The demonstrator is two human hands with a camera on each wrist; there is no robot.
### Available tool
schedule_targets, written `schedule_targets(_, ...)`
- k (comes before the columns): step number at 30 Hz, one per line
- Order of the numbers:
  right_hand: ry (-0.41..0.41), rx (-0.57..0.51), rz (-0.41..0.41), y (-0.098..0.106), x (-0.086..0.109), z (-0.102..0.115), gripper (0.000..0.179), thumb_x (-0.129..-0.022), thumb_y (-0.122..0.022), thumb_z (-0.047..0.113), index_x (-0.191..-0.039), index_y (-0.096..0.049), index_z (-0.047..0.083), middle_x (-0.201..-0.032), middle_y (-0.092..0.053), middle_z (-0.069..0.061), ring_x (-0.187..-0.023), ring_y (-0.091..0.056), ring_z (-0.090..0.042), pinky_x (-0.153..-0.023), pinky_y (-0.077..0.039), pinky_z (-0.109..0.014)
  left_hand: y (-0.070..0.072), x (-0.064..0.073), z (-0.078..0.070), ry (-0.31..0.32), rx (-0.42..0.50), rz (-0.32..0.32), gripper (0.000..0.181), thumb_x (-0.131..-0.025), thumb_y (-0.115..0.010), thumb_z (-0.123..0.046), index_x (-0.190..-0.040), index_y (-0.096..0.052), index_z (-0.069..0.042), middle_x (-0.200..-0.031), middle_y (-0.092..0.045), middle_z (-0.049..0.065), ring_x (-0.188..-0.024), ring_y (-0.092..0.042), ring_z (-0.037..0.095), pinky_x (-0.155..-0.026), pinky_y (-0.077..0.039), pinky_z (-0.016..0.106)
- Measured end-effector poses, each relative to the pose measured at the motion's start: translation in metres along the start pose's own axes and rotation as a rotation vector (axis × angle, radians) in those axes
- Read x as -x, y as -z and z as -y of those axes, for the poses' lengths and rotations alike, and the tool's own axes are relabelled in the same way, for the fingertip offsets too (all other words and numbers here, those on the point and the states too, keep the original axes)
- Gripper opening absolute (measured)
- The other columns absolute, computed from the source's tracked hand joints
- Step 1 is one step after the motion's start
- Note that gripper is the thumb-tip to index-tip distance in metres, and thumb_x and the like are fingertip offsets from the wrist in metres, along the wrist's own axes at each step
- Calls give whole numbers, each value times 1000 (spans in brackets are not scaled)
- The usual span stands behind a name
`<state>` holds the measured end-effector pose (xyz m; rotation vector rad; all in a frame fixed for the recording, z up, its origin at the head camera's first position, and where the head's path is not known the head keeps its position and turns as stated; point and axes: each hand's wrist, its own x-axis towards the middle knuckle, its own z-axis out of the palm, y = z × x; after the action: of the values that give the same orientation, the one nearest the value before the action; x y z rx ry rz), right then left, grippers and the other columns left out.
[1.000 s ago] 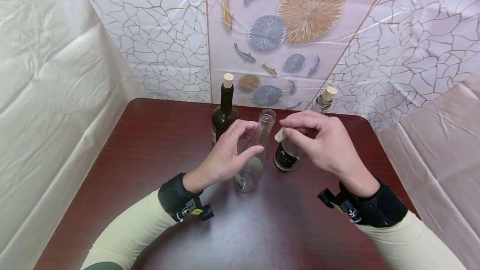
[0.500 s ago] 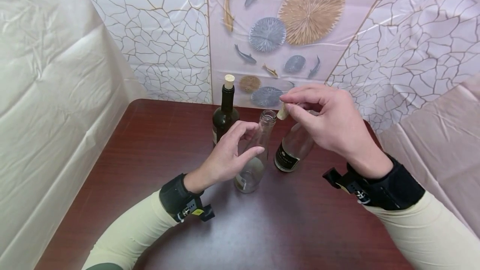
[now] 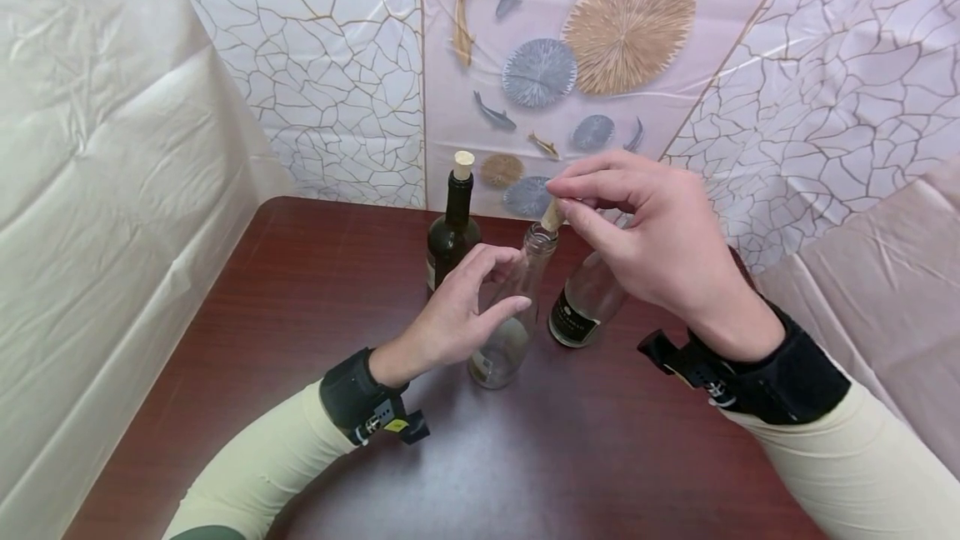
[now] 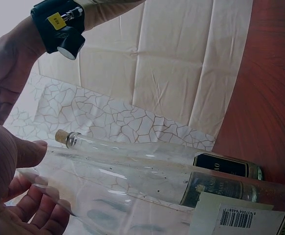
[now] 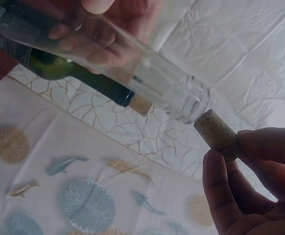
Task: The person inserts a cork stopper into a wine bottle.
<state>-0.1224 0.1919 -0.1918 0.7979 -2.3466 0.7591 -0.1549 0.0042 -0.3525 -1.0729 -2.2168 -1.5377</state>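
Observation:
A clear glass bottle [image 3: 501, 357] stands upright on the table, with my left hand [image 3: 453, 315] curved round its upper body, thumb on the near side. In the left wrist view, a white barcode label [image 4: 236, 219] shows on this bottle. My right hand [image 3: 660, 232] pinches a cork [image 3: 552, 215] between thumb and fingers at the bottle's mouth. The right wrist view has the cork tilted, its lower end right at the rim of the glass neck [image 5: 188, 100]. Through the glass, fingers of the left hand [image 5: 96, 41] are visible.
Behind the left hand stands a dark green bottle [image 3: 450, 240] with a cork [image 3: 463, 163] in it. To the right, partly behind the right hand, is a clear bottle with a black label [image 3: 572, 319], corked in the left wrist view. Patterned sheets [image 3: 337, 65] hang behind the reddish-brown table [image 3: 322, 273].
The right hand has carried the cork up and then left, from beside the clear bottle's neck to over its mouth. The left hand has stayed at the bottle.

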Motion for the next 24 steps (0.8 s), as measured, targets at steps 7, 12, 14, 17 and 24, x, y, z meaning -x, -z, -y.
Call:
schedule_targets(7, 88, 17, -14, -6, 2, 4, 16, -85, -73, 5, -98, -80, 10, -98, -75, 0, -94, -67, -9, -76, -49, -20, 0, 0, 1, 3, 0, 9, 44, -90, -70, -17, -129, -53, -7, -120, -56, 5, -108, -53, 13, -94, -50, 30)
schedule_targets(12, 126, 40, -1, -11, 4, 3, 15, -83, -73, 4, -96, -79, 8, -96, -74, -2, -92, -67, -11, -76, -51, -26, 1, 0, 2, -1, 0, 10, 44, -90, -70, -16, -129, -53, -6, -120, -56, 6, -109, -54, 14, -95, -50, 30)
schedule_targets(14, 128, 42, 5, -13, 5, 2, 15, -83, -72, 3, -96, -79, 8, -96, -74, -2, -90, -66, -10, -75, -51, -26, 1, 1, 3, -2, -1, 11, 44, -90, -71, -16, -129, -53, -6, -120, -56, 7, -109, -54, 14, -95, -50, 30)
schedule_targets(17, 127, 38, 16, -16, 8, 2, 16, -84, -72, 3, -97, -79, 8, -98, -73, -2, -88, -65, -9, -73, -50, -24, 1, 1, 3, 0, -3, 10, 45, -90, -71, -16, -129, -53, -6, -120, -56, 6, -109, -54, 14, -95, -50, 29)
schedule_targets(24, 160, 46, 4, -20, 11, 3, 17, -84, -70, 2, -98, -79, 8, -99, -72, -3, -86, -64, -10, -69, -49, -23, 1, 1, 2, 4, 7, 12, 44, -89, -71, -16, -129, -53, -6, -121, -56, 6, -109, -54, 13, -95, -50, 31)
